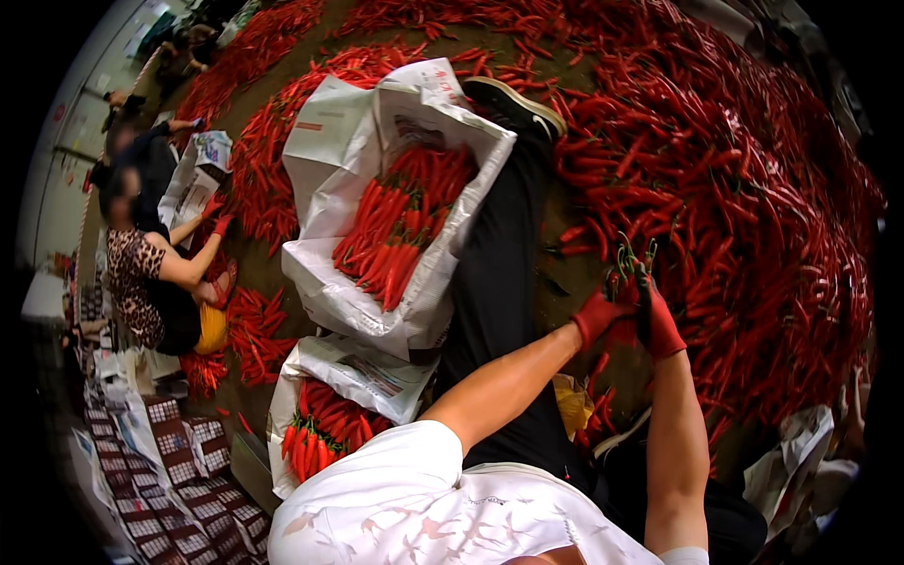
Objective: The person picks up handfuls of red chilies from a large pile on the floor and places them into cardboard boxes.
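Both my hands wear red work gloves and meet over the edge of a large pile of red chili peppers (640,198) on the right. My left hand (600,316) is closed around a small bunch of chili peppers (625,260), whose green stems stick up from it. Pressed against the same bunch is my right hand (656,315), its dark-coated fingers closed along the stems. The peppers' lower ends are mostly hidden by the gloves. Left of my leg, an open white sack (315,179) holds chili peppers (410,221) laid in neat rows.
A second white sack (377,377) with chili peppers (320,438) stands by my left side. My outstretched leg (499,254) lies between sacks and pile. Another person (155,268) in red gloves crouches at the left. Yellow material (572,405) shows beneath my forearms.
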The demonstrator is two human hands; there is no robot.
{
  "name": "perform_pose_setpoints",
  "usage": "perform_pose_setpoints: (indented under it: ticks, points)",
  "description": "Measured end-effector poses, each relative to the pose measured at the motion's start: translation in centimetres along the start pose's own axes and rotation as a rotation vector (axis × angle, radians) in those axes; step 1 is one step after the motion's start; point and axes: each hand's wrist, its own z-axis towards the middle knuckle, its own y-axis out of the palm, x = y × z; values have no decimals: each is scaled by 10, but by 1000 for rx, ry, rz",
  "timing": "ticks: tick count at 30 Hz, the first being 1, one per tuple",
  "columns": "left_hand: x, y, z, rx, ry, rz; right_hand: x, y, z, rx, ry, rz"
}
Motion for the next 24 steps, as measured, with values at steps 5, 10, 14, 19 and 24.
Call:
perform_pose_setpoints:
  ticks: [5,10,14,19,24]
  points:
    - [84,-8,-5,447,377,767,-31,67,10,-251,-49,-60]
    - [283,-65,-69,153,129,528,-21,220,40,-611,-37,-86]
    - [381,-147,-99,52,-51,823,27,301,82,-615,-511,-606]
    - [363,-372,-128,449,-539,1682,36,239,58,-557,47,-269]
    - [373,-448,-100,175,-686,1859,-21,-48,23,-105,-72,59]
